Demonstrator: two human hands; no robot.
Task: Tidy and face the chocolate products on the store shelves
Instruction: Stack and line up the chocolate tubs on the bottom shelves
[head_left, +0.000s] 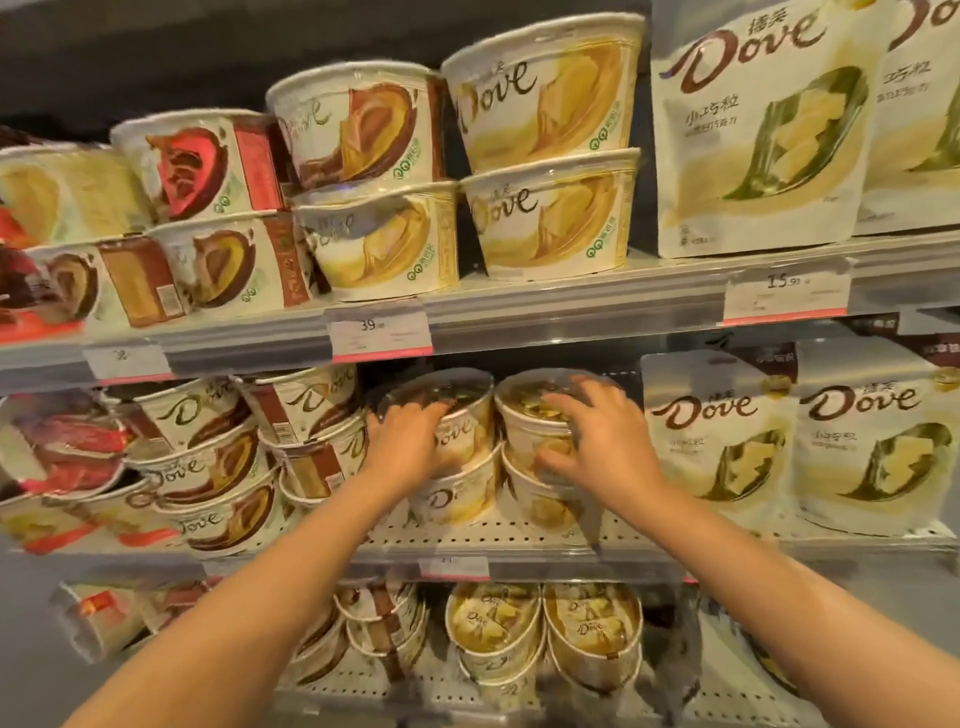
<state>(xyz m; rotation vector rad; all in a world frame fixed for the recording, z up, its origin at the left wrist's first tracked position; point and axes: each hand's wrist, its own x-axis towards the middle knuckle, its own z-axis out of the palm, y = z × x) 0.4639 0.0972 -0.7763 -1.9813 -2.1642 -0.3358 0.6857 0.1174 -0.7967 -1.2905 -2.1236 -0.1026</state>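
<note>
On the middle shelf (519, 543) stand two stacks of white and yellow Dove chocolate tubs. My left hand (402, 447) grips the side of the top tub of the left stack (462, 410), which tilts forward so its clear lid shows. My right hand (597, 441) lies spread over the lid and front of the top tub of the right stack (524, 415). Under each sits another tub: the lower left tub (457, 496) and the lower right tub (540, 506).
Brown Dove tubs (208, 467) crowd the shelf to the left, some tilted. White Dove pouches (722, 431) stand upright to the right. The upper shelf (571, 306) carries stacked tubs and pouches with price tags on its rail. More tubs (493, 623) fill the bottom shelf.
</note>
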